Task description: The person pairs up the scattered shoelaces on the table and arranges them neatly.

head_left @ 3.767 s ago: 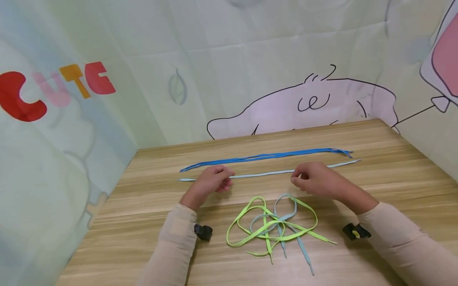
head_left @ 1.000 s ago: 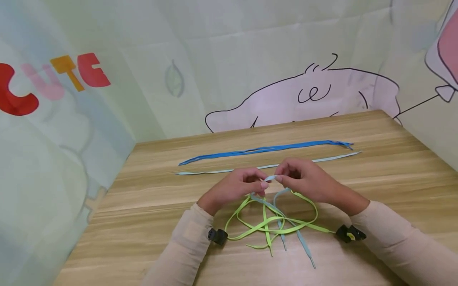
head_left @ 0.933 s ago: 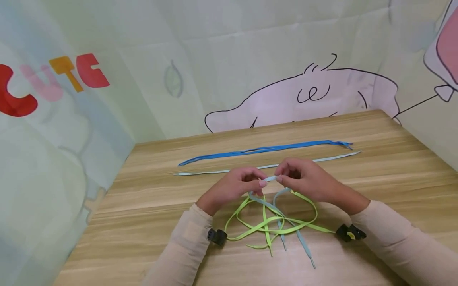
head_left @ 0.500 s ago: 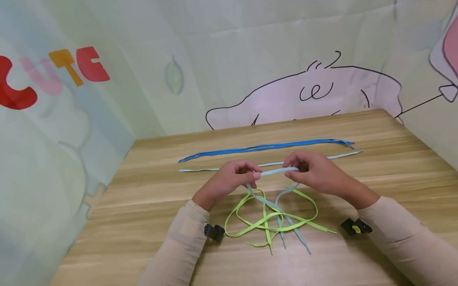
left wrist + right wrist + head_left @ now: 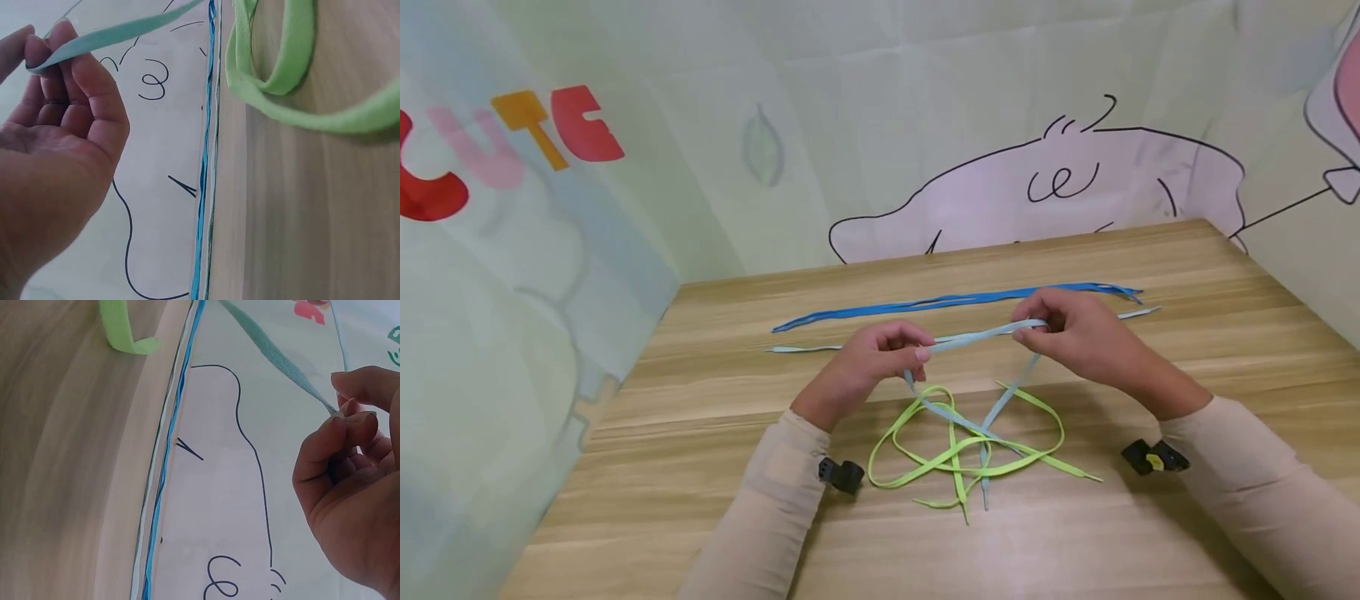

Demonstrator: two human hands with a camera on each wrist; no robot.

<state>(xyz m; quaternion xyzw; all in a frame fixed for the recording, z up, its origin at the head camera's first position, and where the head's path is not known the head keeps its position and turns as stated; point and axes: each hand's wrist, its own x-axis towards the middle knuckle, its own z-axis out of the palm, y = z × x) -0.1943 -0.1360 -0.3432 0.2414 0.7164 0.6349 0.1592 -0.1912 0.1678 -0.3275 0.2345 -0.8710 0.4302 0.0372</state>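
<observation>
A flat light blue shoelace [image 5: 973, 337] is stretched between my two hands above the table. My left hand [image 5: 874, 365] pinches it between thumb and fingers; in the left wrist view the shoelace [image 5: 119, 34] crosses the fingertips. Farther right and slightly higher, my right hand [image 5: 1078, 342] pinches the same shoelace, seen running from the fingertips in the right wrist view [image 5: 281, 359]. Both lengths hang from the hands and cross below, over a loosely looped yellow-green shoelace [image 5: 955, 461] on the table. One light blue tip lies toward the front.
Behind the hands, another light blue shoelace [image 5: 805, 348] lies straight across the wooden table [image 5: 700, 467]. Beyond it, blue shoelaces [image 5: 880, 310] lie side by side. A printed cloth backdrop [image 5: 760, 75] stands along the table's back and sides.
From over the table, my hands took up the light blue shoelace from the loose pile. They came together with it, then moved apart and rose, drawing it out; the yellow-green shoelace stays behind.
</observation>
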